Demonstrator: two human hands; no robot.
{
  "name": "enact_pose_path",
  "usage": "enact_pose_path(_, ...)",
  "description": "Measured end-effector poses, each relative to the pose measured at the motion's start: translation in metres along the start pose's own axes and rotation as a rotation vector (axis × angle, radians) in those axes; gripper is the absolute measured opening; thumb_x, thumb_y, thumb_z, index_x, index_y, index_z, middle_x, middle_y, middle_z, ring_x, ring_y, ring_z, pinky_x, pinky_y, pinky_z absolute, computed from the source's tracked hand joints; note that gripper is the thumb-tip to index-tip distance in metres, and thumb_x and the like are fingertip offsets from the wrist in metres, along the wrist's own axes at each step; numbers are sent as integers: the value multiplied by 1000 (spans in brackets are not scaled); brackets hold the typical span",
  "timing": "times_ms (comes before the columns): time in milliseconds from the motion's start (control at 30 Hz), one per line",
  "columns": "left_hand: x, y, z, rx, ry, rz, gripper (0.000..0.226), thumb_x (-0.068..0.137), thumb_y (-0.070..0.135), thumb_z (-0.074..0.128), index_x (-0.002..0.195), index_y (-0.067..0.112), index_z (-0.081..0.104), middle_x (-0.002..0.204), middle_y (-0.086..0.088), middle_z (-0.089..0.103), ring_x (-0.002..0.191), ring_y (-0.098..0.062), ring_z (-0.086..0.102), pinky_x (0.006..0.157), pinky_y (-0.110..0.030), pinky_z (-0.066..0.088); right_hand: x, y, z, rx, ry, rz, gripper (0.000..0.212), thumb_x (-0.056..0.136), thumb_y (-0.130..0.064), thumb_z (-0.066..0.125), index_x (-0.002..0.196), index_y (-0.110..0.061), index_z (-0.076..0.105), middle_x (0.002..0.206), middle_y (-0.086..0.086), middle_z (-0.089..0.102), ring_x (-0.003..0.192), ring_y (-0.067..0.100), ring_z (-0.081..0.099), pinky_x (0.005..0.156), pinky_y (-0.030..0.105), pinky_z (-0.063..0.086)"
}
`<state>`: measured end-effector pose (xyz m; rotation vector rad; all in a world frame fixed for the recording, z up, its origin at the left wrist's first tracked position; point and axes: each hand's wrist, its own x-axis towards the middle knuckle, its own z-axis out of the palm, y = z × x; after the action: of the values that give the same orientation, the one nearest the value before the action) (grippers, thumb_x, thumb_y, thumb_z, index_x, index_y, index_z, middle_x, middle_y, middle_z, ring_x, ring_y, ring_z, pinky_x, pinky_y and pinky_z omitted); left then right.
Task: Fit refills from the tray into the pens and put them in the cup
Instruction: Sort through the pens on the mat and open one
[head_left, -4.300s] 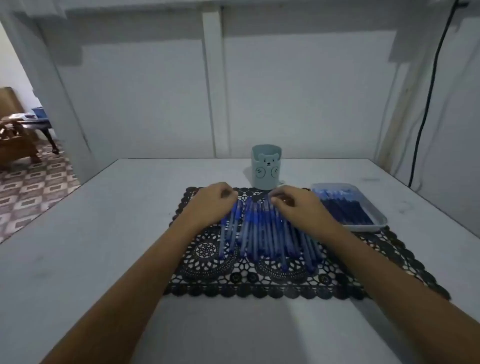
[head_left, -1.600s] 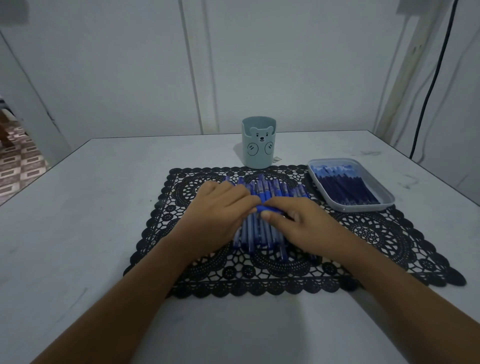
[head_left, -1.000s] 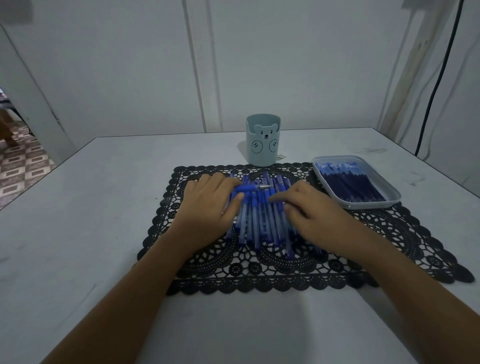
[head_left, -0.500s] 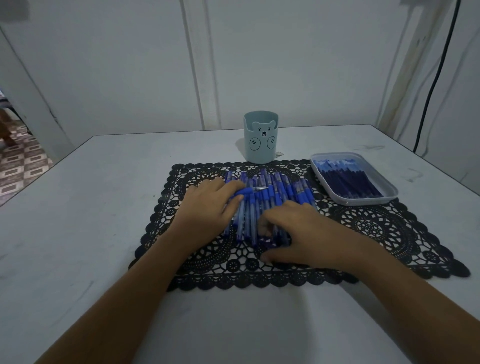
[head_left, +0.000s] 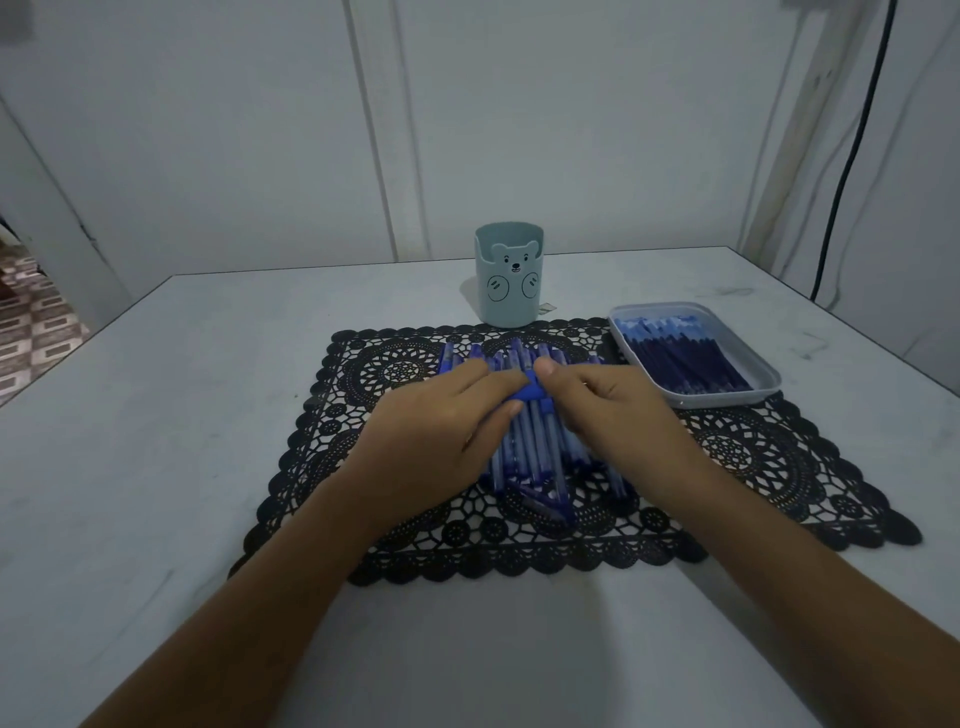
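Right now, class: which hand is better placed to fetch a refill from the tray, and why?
The right hand: the tray of refills lies on its side, close by; the left hand would have to cross over the pen both hold.

Two arms come in from the near edge. Left forearm (head_left: 291, 587) and right forearm (head_left: 769, 566) are bare all the way to the frame edge, slim and smooth. Left hand (head_left: 441, 431) bare. Right hand (head_left: 613, 410) bare; its thumbnail (head_left: 545, 367) is short and plain. Left-hand nails are hidden from here. Upper arms and shoulders are out of frame, so clothing can't be told.
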<state>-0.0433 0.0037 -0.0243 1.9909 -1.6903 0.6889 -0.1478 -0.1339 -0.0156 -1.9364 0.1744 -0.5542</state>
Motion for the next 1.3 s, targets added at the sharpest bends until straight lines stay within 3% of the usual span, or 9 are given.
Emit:
enact_pose_path(100,4,1,-7,-288,-99,-129,36,93,33,39,111,12,63,65,21,47,58,4,43,55,-4,32,-1,0,-3,-52,-34,-98,40,84,-45,43,53,-20,50,48,-6,29,42,4,26,43,17,24)
enact_pose_path(200,7,-1,-13,-457,-210,-228,34,92,31,42,110,12,64,51,12,42,48,-2,43,47,-8,30,0,-1,-7,-145,-73,-206,30,84,-41,45,60,-25,52,47,-9,38,44,4,35,45,13,27)
enact_pose_path(467,-1,-8,-12,-108,-109,-143,41,90,40,35,111,19,63,88,9,67,73,-3,52,60,-20,45,4,1,-15,-238,-127,-95,38,86,-46,43,65,-17,55,53,-5,50,47,4,46,51,21,41)
enact_pose_path(567,-2,-10,-12,-97,-99,-153,40,90,40,35,113,21,62,85,15,61,75,1,46,63,-8,37,5,3,-17,-219,-182,-58,7,87,-30,57,85,-23,56,65,-5,53,60,11,52,59,32,47)
enact_pose_path(667,-1,-10,-12,-98,-108,-150,40,90,40,35,112,21,63,84,15,60,72,1,48,62,-9,40,6,3,-17,-137,-155,-40,15,82,-40,58,86,-25,56,65,-7,56,56,4,54,53,19,45)
enact_pose_path(767,-2,-8,-11,-85,-115,-135,40,90,40,36,112,19,63,85,6,66,73,-11,60,60,-31,52,6,0,-15,-153,-149,-25,24,86,-36,53,78,-14,59,56,-4,57,44,0,50,48,9,38)
enact_pose_path(900,-3,-10,-10,-90,-105,-153,38,90,39,38,110,20,63,84,6,66,71,-11,59,59,-32,52,7,3,-16,-24,-166,16,13,84,-25,61,96,-22,57,71,-3,63,60,4,62,51,15,45)
enact_pose_path(1033,-4,-10,-9,-63,-122,-157,40,89,40,36,110,20,64,87,5,67,75,-11,61,62,-31,52,7,2,-13,-28,-127,32,17,89,-24,54,75,-16,59,58,-2,63,49,9,58,47,16,44)
enact_pose_path(1300,-1,-12,-13,-203,-238,-386,35,86,44,39,107,30,63,75,9,63,62,-3,52,59,-28,45,6,2,-14,-131,-98,-57,15,83,-8,64,79,-22,60,73,11,63,61,15,55,59,26,49)
